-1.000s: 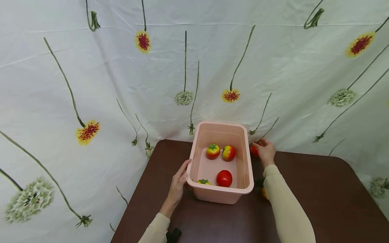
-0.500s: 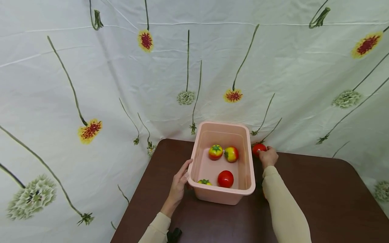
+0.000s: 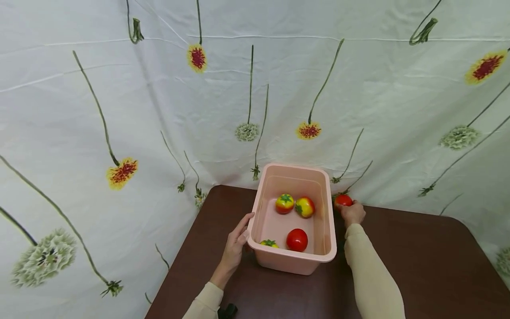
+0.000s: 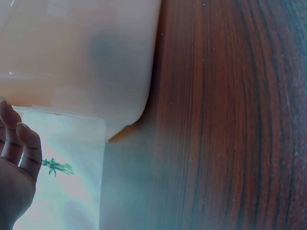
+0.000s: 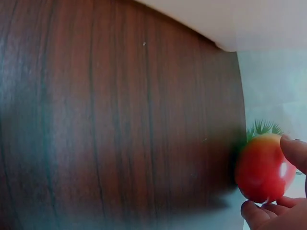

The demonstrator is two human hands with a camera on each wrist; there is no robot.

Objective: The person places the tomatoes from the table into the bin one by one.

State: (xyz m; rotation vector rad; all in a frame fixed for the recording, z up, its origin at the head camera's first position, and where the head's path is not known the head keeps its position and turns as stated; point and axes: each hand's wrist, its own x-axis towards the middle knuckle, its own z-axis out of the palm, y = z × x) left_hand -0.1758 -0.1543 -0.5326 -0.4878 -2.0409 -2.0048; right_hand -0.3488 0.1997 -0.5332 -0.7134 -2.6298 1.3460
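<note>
A pink plastic bin (image 3: 293,266) stands on the table, two red-and-yellow tomatoes (image 3: 284,204) at its far end. Nearer, a plain red tomato (image 3: 296,240) lies beside a partly hidden one with a green top (image 3: 269,243). My left hand (image 3: 232,248) grips the bin's left rim; in the left wrist view its bent fingers (image 4: 29,143) are by the wall. Right of the bin's far corner, my right hand (image 3: 353,214) holds another red tomato (image 3: 343,200). The right wrist view shows this tomato (image 5: 261,170) between thumb and fingers, near the table's back edge.
A dark brown wooden table (image 3: 418,257) extends to the right of the bin. Directly behind it hangs a white flower-printed cloth (image 3: 215,110). A small black object (image 3: 228,311) shows by the left sleeve.
My right hand has shifted from over the tomato to its right and near side, and the tomato sits slightly farther right. My left hand stays on the bin. The head view has shifted slightly.
</note>
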